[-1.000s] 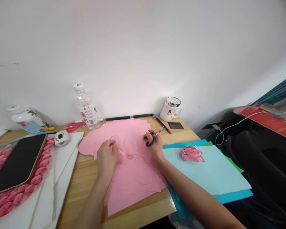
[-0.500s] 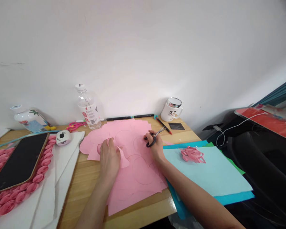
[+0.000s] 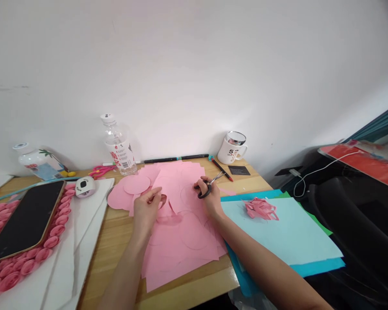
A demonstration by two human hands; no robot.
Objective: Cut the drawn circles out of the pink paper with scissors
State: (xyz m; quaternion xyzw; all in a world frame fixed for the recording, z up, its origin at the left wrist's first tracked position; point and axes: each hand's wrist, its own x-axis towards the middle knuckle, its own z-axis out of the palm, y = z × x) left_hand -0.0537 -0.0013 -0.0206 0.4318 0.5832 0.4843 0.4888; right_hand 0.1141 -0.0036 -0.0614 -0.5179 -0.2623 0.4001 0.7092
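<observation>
Pink paper sheets (image 3: 194, 241) with pencilled circles lie stacked on the wooden table. My left hand (image 3: 146, 213) is above the stack's left side, its thumb and fingers pinching a thin, curling pink paper scrap (image 3: 172, 209). A pink paper circle (image 3: 136, 184) rests at the stack's upper left, apart from that hand. My right hand (image 3: 211, 199) rests at the stack's right side with its fingers around the black handles of the scissors (image 3: 204, 193). The metal blades point away toward the upper right.
Crumpled pink scraps (image 3: 261, 209) lie on light blue sheets (image 3: 287, 232) at the right. A mug (image 3: 229, 150), a black pen (image 3: 177, 158) and a water bottle (image 3: 120, 148) stand or lie along the wall. A phone (image 3: 26, 219) rests on pink paper rosettes (image 3: 29, 265) at the left.
A pink circle now lies at the stack's upper left. My left hand has turned and pinches a thin scrap instead of covering the paper. My right hand stays put with the scissors.
</observation>
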